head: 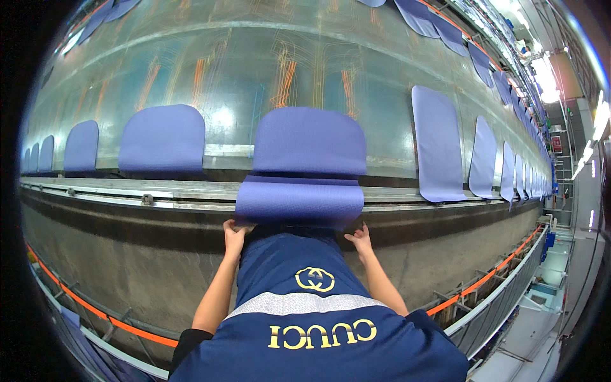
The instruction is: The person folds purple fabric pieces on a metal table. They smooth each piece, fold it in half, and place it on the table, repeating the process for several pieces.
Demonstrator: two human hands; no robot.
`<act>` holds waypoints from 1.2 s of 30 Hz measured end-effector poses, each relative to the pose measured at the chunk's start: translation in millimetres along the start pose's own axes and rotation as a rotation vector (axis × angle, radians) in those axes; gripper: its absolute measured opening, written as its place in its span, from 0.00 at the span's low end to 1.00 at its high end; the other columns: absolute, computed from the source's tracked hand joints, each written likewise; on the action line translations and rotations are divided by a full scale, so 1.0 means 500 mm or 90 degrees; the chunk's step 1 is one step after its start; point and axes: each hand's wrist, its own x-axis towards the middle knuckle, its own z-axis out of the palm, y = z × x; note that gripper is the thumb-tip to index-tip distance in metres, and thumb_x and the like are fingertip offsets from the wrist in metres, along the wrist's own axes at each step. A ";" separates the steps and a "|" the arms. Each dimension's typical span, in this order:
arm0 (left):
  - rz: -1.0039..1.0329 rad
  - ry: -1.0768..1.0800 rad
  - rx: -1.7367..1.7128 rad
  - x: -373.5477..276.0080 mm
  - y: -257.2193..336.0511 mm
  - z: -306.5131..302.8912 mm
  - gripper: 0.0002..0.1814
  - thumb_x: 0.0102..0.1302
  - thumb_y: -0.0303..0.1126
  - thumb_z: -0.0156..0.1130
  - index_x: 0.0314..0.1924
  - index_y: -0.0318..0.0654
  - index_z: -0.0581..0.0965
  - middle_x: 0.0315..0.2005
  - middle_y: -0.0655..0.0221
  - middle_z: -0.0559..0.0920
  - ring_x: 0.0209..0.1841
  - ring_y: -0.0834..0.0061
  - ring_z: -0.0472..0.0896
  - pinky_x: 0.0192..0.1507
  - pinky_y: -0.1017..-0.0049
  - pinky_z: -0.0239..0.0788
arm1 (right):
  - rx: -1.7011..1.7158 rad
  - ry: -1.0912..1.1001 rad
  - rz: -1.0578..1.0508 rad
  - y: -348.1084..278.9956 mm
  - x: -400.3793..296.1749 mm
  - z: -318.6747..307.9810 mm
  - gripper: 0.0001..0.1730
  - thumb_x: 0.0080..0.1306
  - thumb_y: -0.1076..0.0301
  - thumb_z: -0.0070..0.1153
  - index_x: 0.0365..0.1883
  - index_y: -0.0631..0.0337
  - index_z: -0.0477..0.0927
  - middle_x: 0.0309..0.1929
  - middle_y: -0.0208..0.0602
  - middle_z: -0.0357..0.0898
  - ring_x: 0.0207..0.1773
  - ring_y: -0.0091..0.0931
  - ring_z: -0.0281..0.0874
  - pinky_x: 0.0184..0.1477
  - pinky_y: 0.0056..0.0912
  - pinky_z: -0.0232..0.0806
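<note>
In front of me a purple textured sheet with rounded corners (310, 138) lies partly on a long, shiny tabletop (229, 129). Its near part bends over the metal rail and hangs toward my body, its lower edge blurred. At the left end of that edge is my left hand (234, 238), fingers bent close to the corner; whether they pinch it is unclear. Just beyond the right corner, my right hand (361, 240) has thumb and fingers apart, with nothing visible between them.
More purple sheets (162, 138) lie along the table's near edge to the left. Paler ones (439, 143) run along the right, reaching past the rail (195, 196). Others line the far edge (415, 19). Orange-edged railing (468, 291) stands behind me, past a concrete floor (143, 248).
</note>
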 end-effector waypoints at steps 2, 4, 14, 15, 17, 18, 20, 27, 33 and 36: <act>-0.049 0.061 -0.035 0.012 0.010 0.012 0.27 0.62 0.29 0.69 0.60 0.26 0.74 0.58 0.46 0.80 0.63 0.58 0.77 0.68 0.65 0.64 | -0.037 -0.069 -0.040 0.006 0.047 -0.004 0.59 0.57 0.68 0.76 0.83 0.62 0.55 0.75 0.48 0.69 0.76 0.35 0.67 0.73 0.39 0.63; -0.009 -0.013 -0.045 0.050 -0.008 -0.013 0.28 0.62 0.30 0.69 0.60 0.27 0.74 0.57 0.48 0.80 0.63 0.57 0.77 0.68 0.63 0.64 | -0.070 -0.130 -0.072 -0.016 0.069 0.025 0.49 0.58 0.68 0.72 0.78 0.62 0.65 0.73 0.44 0.72 0.73 0.34 0.71 0.72 0.35 0.64; 0.075 -0.047 -0.060 -0.079 0.047 -0.065 0.07 0.75 0.30 0.66 0.39 0.36 0.80 0.31 0.77 0.79 0.36 0.84 0.77 0.39 0.77 0.70 | 0.283 -0.378 -0.024 -0.096 -0.105 0.007 0.29 0.69 0.71 0.62 0.67 0.63 0.71 0.58 0.32 0.82 0.58 0.27 0.80 0.65 0.35 0.72; 0.114 -0.048 -0.081 -0.086 0.051 -0.070 0.06 0.76 0.30 0.65 0.41 0.36 0.79 0.32 0.75 0.79 0.35 0.83 0.77 0.39 0.77 0.70 | 0.265 -0.357 -0.056 -0.089 -0.115 0.007 0.29 0.71 0.70 0.63 0.68 0.65 0.70 0.58 0.34 0.82 0.59 0.26 0.80 0.65 0.35 0.72; 0.194 -0.063 -0.137 -0.098 0.068 -0.051 0.05 0.77 0.30 0.63 0.44 0.37 0.78 0.33 0.73 0.80 0.34 0.82 0.76 0.38 0.76 0.71 | 0.152 -0.259 -0.234 -0.038 -0.085 -0.005 0.33 0.74 0.69 0.64 0.72 0.69 0.65 0.56 0.41 0.84 0.57 0.27 0.82 0.62 0.35 0.73; 0.261 -0.049 -0.055 -0.111 0.099 -0.045 0.07 0.77 0.27 0.60 0.51 0.35 0.75 0.34 0.70 0.80 0.32 0.80 0.77 0.36 0.74 0.72 | 0.156 -0.206 -0.282 -0.040 -0.088 -0.007 0.34 0.73 0.70 0.64 0.73 0.68 0.64 0.55 0.42 0.85 0.56 0.27 0.83 0.62 0.34 0.73; 0.220 -0.102 -0.131 -0.190 0.220 -0.033 0.29 0.75 0.22 0.57 0.73 0.39 0.64 0.29 0.72 0.78 0.31 0.81 0.76 0.34 0.76 0.69 | 0.172 -0.126 -0.368 -0.120 -0.136 -0.033 0.39 0.72 0.73 0.64 0.77 0.65 0.59 0.54 0.47 0.85 0.55 0.28 0.84 0.60 0.34 0.74; 0.208 -0.237 -0.208 -0.128 0.235 -0.078 0.17 0.72 0.24 0.60 0.58 0.31 0.84 0.53 0.60 0.86 0.54 0.68 0.86 0.56 0.66 0.82 | 0.240 -0.375 -0.410 -0.248 -0.131 -0.163 0.27 0.78 0.71 0.44 0.73 0.67 0.74 0.72 0.40 0.77 0.72 0.27 0.74 0.75 0.33 0.61; 0.257 -0.219 -0.202 -0.171 0.339 -0.018 0.24 0.73 0.25 0.64 0.68 0.31 0.77 0.62 0.59 0.83 0.69 0.69 0.78 0.62 0.66 0.76 | 0.247 -0.403 -0.423 -0.269 -0.079 -0.172 0.28 0.73 0.79 0.52 0.72 0.66 0.75 0.70 0.41 0.78 0.69 0.28 0.78 0.68 0.31 0.69; 0.346 -0.078 -0.015 -0.071 0.310 -0.053 0.17 0.75 0.30 0.68 0.61 0.34 0.82 0.49 0.72 0.84 0.58 0.74 0.80 0.60 0.73 0.72 | 0.082 -0.218 -0.524 -0.286 -0.073 -0.148 0.22 0.66 0.74 0.67 0.60 0.62 0.86 0.50 0.35 0.81 0.51 0.29 0.79 0.56 0.31 0.70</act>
